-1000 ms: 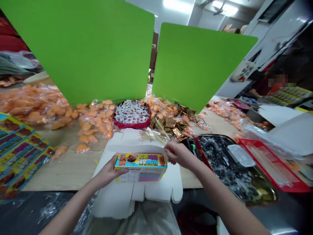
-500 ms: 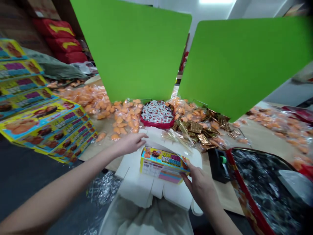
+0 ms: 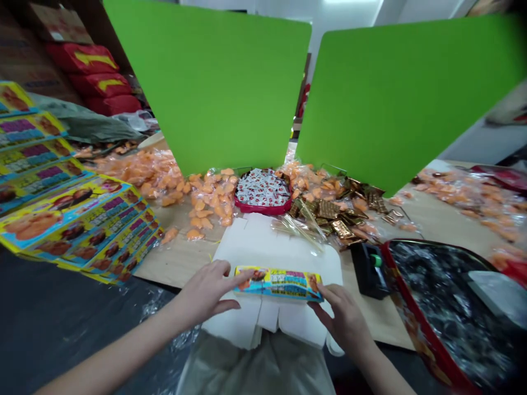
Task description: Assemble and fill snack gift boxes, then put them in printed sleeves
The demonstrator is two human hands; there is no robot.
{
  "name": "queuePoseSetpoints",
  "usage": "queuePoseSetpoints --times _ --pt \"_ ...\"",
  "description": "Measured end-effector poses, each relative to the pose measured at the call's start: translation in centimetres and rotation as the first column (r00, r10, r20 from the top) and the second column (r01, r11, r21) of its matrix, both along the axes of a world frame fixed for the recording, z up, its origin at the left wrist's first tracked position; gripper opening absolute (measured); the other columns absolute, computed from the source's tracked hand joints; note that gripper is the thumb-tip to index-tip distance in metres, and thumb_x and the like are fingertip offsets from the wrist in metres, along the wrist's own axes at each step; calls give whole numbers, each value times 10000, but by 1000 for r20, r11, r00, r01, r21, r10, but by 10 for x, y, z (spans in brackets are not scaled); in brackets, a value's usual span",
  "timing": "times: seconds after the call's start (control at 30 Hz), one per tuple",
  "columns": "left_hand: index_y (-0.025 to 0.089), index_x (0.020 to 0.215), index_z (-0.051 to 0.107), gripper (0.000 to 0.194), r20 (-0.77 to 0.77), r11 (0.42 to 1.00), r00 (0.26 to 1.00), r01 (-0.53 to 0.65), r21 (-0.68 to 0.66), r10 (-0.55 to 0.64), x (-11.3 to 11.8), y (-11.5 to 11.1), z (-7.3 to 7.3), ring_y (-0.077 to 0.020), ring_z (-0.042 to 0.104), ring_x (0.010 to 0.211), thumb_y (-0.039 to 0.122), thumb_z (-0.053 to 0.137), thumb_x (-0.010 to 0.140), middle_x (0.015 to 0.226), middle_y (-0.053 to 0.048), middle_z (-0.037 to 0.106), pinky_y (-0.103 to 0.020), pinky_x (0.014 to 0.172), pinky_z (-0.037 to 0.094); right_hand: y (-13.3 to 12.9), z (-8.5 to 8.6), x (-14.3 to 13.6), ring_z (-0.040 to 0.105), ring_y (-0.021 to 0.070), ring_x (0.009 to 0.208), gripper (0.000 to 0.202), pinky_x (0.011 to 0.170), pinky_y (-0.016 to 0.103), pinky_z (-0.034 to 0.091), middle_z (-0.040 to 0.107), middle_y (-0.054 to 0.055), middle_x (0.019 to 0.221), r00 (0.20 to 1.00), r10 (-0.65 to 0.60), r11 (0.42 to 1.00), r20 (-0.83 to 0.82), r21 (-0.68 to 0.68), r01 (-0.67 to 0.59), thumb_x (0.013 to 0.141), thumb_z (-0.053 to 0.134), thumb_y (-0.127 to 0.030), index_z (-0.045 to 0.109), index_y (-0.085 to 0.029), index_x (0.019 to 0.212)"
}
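A small yellow and blue printed box (image 3: 280,283) lies across the white cardboard sheets (image 3: 284,247) in front of me. My right hand (image 3: 340,315) grips its right end, with the thumb below and the fingers at the upper edge. My left hand (image 3: 214,291) is at the left end, its index finger stretched over the box's top and its thumb apart beneath. Behind the sheets stands a red tray (image 3: 263,209) of small white packets. Thin wrapped sticks (image 3: 300,227) rest on the sheets' back edge.
Stacked printed boxes (image 3: 99,230) stand at the left. Orange wrapped pieces (image 3: 209,197) and gold packets (image 3: 329,209) cover the table's back. Two green panels (image 3: 226,93) rise behind. At right are a black tape dispenser (image 3: 369,271) and a red-rimmed container (image 3: 411,307).
My left hand has come down and right, from above the sheets to the box's left end. The box has tipped, so its printed narrow side now faces up.
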State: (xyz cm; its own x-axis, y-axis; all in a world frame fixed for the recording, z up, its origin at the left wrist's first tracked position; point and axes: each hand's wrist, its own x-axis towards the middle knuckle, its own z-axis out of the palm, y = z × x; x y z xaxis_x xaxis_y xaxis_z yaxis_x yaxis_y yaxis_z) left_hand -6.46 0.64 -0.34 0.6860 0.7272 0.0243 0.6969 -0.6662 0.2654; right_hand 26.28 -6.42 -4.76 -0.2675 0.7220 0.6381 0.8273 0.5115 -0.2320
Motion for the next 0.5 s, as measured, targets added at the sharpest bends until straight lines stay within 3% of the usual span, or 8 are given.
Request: queuePoseSetpoints --times 0.07,0.13,0.2,0.27,0.37,0.43,0.5 --pt "413 1338 417 520 2 991 1000 7 135 -7 -7 -6 -12 -306 487 1129 388 573 842 1255 -104 467 -431 897 445 4 11 2 587 256 1033 685 809 423 539 584 124 1126 1000 -2 999 -12 -39 1 819 614 -290 270 -255 1410" --pt "387 1339 422 493 46 982 997 46 185 -56 -10 -5 -12 -342 365 1279 369 546 862 1443 -109 308 -478 984 388 15 24 1 426 305 1263 853 944 477 473 430 179 1367 997 63 980 43 -191 -54 767 668 -357 178 -210 1450" --pt "318 1339 429 509 77 982 988 124 141 -136 -5 0 -1 -338 298 1336 420 544 854 1504 -113 234 -487 1038 339 28 35 -1 334 295 1334 881 1000 467 432 375 147 1438 965 211 924 155 -355 -145 757 682 -320 160 -215 1459" --pt "251 1296 465 526 84 984 981 168 51 -172 7 3 16 -308 288 1353 497 537 836 1503 -116 268 -467 1071 311 38 41 -3 339 279 1334 769 1007 456 425 421 95 1421 906 317 890 280 -418 -182 787 654 -250 245 -245 1438" --pt "213 1318 431 703 53 991 990 133 -31 -132 38 -1 30 -324 305 1341 587 600 748 1501 -149 271 -471 1057 327 43 39 -7 332 291 1336 660 1013 467 412 414 90 1425 862 313 922 398 -344 -177 824 615 -254 316 -216 1411" --pt "239 1389 350 765 -31 997 996 79 -9 -79 59 -5 26 -366 399 1265 490 662 738 1480 -182 297 -513 986 373 36 32 -10 323 287 1341 602 1033 466 390 417 86 1423 867 261 954 424 -254 -163 856 572 -263 331 -204 1403" --pt "302 1419 299 698 -133 997 990 55 49 -48 73 -9 16 -350 511 1136 311 625 801 1405 -173 413 -503 903 420 22 17 -14 303 273 1352 569 1051 453 371 445 82 1404 903 179 981 390 -142 -133 883 521 -241 312 -201 1411"
